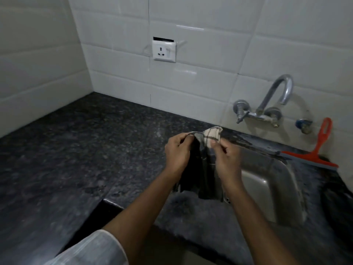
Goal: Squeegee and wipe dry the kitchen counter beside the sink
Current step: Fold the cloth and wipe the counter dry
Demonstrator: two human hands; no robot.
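Near the camera, a pale sleeve (91,249) covers the left forearm, and both arms reach forward over the dark granite counter (76,150). Left hand (176,153) and right hand (227,159) each pinch the top edge of a checked cloth (202,169), which hangs between them above the counter just beside the steel sink (267,180). Behind the sink, the red squeegee (315,152) leans against the tiled wall (210,54), near the tap (271,104).
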